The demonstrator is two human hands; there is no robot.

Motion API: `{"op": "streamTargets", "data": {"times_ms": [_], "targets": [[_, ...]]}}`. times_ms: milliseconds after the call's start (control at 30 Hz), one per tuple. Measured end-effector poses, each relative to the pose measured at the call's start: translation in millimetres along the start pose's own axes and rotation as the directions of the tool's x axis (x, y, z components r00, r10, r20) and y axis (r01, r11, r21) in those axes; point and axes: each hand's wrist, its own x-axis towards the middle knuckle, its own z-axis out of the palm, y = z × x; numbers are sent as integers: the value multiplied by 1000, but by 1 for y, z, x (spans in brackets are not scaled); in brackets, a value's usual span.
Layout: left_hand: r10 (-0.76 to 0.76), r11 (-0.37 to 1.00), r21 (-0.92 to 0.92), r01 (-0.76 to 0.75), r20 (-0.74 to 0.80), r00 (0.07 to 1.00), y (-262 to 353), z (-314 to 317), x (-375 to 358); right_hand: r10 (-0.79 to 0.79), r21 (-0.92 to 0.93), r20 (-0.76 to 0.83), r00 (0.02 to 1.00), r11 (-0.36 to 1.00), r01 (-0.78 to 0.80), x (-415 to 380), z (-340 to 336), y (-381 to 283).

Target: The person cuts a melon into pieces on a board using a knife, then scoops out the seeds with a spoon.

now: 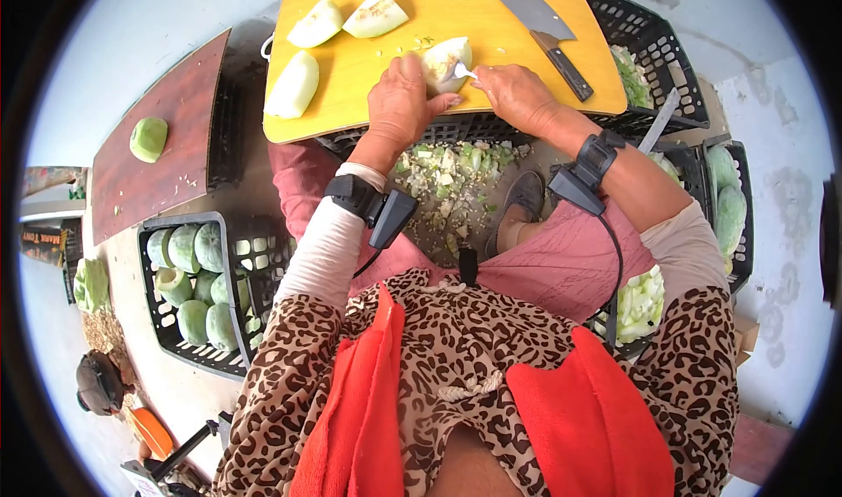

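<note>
A peeled winter melon piece [454, 48] rests near the front edge of the yellow board [491, 23], its seedy core turned toward me. My left hand [402, 100] steadies it from the left, fingers against its side and thumb stretched below. Between the fingers of my right hand [517, 98] is a spoon [461, 71], its bowl in the core. Three more peeled pieces lie to the left: one [295, 85] nearest me, another [316, 23] behind it, and a third [375, 14] with its core showing. Small scraps of core lie around them.
A cleaver [537, 25] lies at the board's right, its handle toward me. Black crates [645, 36] stand right of the board; another crate [230, 234] at left holds several melons. A green melon piece [148, 139] sits on a brown board [167, 102]. Scraps [452, 177] cover the floor below.
</note>
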Motion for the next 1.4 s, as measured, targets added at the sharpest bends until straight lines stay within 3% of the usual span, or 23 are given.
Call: {"op": "streamTargets", "data": {"times_ms": [133, 233, 333, 533, 733, 933, 1233, 1400], "targets": [[-4, 1000, -3, 4, 7, 1000, 1, -1, 0, -37, -73, -12, 999, 997, 36, 0, -6, -1], [-4, 1000, -3, 4, 9, 1000, 0, -1, 0, 28, -23, 35, 999, 999, -27, 2, -6, -5], [1, 1000, -2, -1, 10, 1000, 0, -1, 0, 41, 167, 52, 998, 985, -50, 3, -2, -5], [10, 1000, 19, -10, 8, 1000, -1, -1, 0, 187, 314, 220, 957, 916, -251, 7, -3, -9], [1, 1000, 13, -2, 20, 1000, 1, -2, 0, 57, 225, 10, 998, 973, -58, 3, 2, -6], [44, 999, 13, -44, -29, 999, -2, 1, 0, 55, 210, 43, 998, 976, -63, 4, 2, -8], [36, 999, 2, -36, -7, 999, -3, 0, 1, 124, 350, 185, 975, 919, -183, 8, 0, -14], [2, 1000, -2, -2, 37, 999, -1, -1, 2, 138, 255, 97, 986, 954, -159, 6, 0, -26]]}}
